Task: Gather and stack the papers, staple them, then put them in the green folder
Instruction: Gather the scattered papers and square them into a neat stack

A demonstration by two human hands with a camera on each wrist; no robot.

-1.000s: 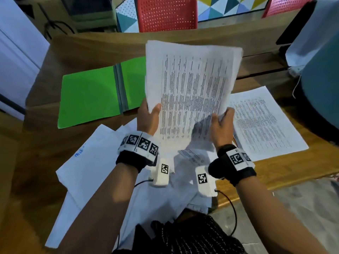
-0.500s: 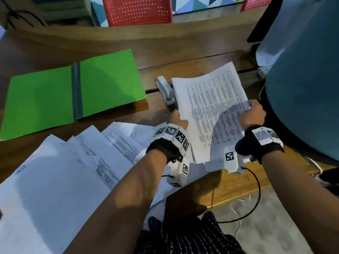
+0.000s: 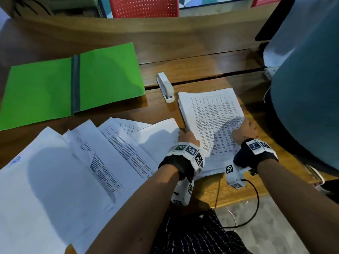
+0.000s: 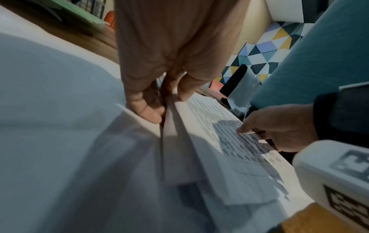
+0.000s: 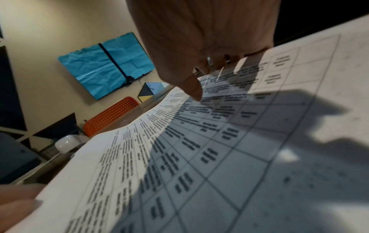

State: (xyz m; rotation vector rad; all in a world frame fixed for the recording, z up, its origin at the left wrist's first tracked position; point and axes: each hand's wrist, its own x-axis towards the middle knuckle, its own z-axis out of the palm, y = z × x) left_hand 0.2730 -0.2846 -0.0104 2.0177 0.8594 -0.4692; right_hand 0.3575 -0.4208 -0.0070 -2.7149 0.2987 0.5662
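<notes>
Misalignment is the main risk: the stack of papers [image 3: 211, 123], right of centre in the head view just below the stapler [image 3: 165, 87], is pinched at its edges by left hand [image 3: 187, 137] and right hand [image 3: 244, 130], while loose sheets [image 3: 91, 162] at lower left lie ungathered and the green folder [image 3: 69, 85] waits upper left.

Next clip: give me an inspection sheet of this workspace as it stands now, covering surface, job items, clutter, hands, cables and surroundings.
Surface: wooden desk, seam running across it.
Job's things: paper stack lying right of centre; loose sheets fanned at left, ungathered; green folder open flat; white stapler between folder and stack, untouched.
Clutter: nothing seen.
Hands: left hand grips the stack's left edge; right hand grips its right edge, thumb on top.
Cables: black cable from the right wrist camera hangs past the desk edge.
Surroundings: red chair behind the desk; teal chair back at right.
</notes>
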